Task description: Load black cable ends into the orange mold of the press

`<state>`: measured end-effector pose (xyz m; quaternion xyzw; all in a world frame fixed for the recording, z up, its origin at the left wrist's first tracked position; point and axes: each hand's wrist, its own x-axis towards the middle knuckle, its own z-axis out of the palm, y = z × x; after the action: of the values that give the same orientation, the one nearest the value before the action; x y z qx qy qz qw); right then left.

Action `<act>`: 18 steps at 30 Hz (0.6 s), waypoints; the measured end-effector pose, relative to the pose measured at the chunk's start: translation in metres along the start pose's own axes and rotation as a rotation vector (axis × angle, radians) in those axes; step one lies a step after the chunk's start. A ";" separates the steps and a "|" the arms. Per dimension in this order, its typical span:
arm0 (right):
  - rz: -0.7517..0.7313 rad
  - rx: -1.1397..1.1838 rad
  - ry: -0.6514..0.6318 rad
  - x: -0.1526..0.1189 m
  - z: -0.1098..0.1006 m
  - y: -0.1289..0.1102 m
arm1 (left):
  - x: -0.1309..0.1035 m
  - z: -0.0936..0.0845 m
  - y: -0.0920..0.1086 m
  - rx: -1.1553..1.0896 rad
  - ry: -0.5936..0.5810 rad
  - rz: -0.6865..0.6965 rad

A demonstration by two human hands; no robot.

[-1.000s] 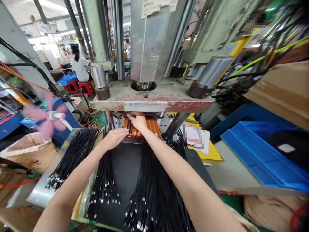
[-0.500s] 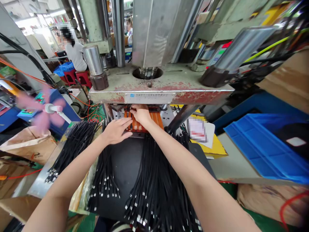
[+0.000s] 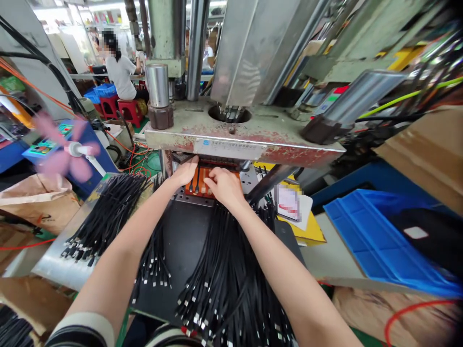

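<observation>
An orange mould plate (image 3: 193,189) with slots lies on the press bed below the upper platen. Dark cable ends rest in its left slots, and pale pieces show farther right. My left hand (image 3: 185,173) reaches over the plate's left edge, fingers stretched out and their tips close under the platen. Over the right part of the plate is my right hand (image 3: 227,187), its fingers bent and the thumb apart from them; nothing shows between them. Black cables (image 3: 231,270) with metal plugs hang in a thick bundle below my right hand. A smaller cable bunch (image 3: 156,260) lies beneath my left forearm.
The press platen (image 3: 235,147) spans just above my hands, with steel posts (image 3: 267,185) at the sides. More cables (image 3: 104,212) lie on a metal board at left, beside a pink fan (image 3: 74,149). Blue trays (image 3: 365,236) stand at right. A person (image 3: 121,72) sits behind.
My left hand has moved forward, deeper under the platen. My right hand has drawn back and to the right over the plate, uncovering the left slots. The camera view has shifted slightly.
</observation>
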<state>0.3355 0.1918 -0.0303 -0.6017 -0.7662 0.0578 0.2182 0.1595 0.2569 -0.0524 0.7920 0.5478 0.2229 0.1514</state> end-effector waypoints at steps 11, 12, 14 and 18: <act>0.269 -0.138 -0.417 -0.111 0.006 0.054 | -0.118 0.005 -0.017 0.422 -0.083 -0.200; 0.287 -0.081 -0.379 -0.110 0.007 0.057 | -0.115 0.001 -0.018 0.390 -0.072 -0.202; 0.337 0.023 -0.270 -0.111 0.005 0.064 | -0.110 -0.009 -0.019 0.336 -0.054 -0.180; 0.350 0.262 0.051 -0.119 -0.007 0.057 | -0.113 -0.032 0.001 -0.102 0.059 0.031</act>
<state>0.4107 0.0927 -0.0753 -0.6933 -0.6304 0.1785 0.3002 0.1095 0.1508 -0.0457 0.7846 0.5278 0.2761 0.1717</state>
